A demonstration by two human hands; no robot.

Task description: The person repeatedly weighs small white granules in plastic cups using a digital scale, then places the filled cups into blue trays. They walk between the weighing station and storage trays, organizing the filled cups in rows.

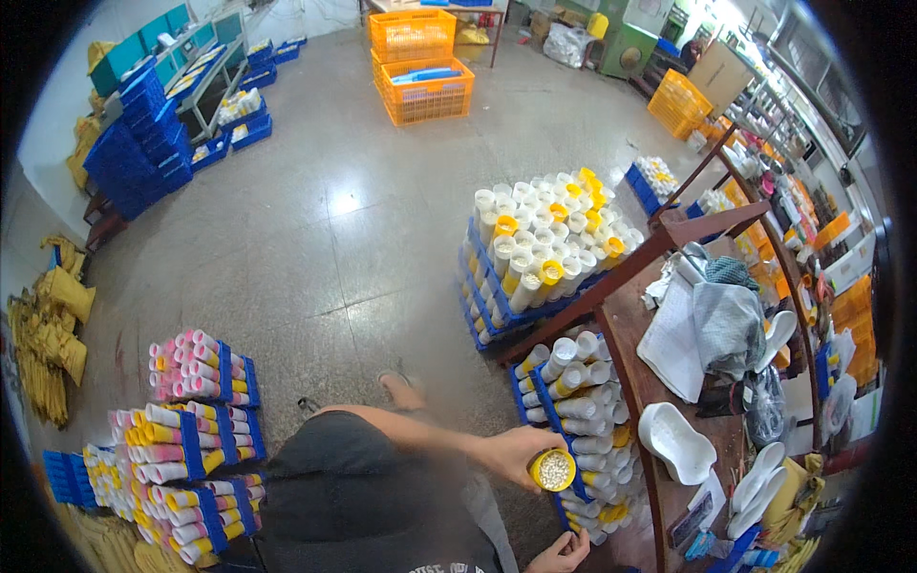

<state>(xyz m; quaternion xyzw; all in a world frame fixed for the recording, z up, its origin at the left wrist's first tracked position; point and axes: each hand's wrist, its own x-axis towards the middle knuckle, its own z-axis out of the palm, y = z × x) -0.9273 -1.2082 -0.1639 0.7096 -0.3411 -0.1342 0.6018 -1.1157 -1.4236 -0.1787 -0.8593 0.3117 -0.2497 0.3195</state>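
Note:
My left hand [521,456] is closed around a round yellow tube [553,470], whose open top shows many small white pieces filling it. It is held over a blue crate [551,401] packed with white and yellow tubes [578,409]. Lower down, beside the near end of these tubes, is my right hand [559,554]. Its fingers are curled with the thumb against them, and I cannot make out anything between them. My left forearm [430,437] reaches across from the left.
Beyond stand stacked blue crates [489,320] of upright tubes. A brown table [626,368] at right bears white scoop-shaped trays [676,442] and cloths. Blue racks of pink, white and yellow tubes [162,444] are at left. Orange crates [428,95] stand farther off on the grey floor.

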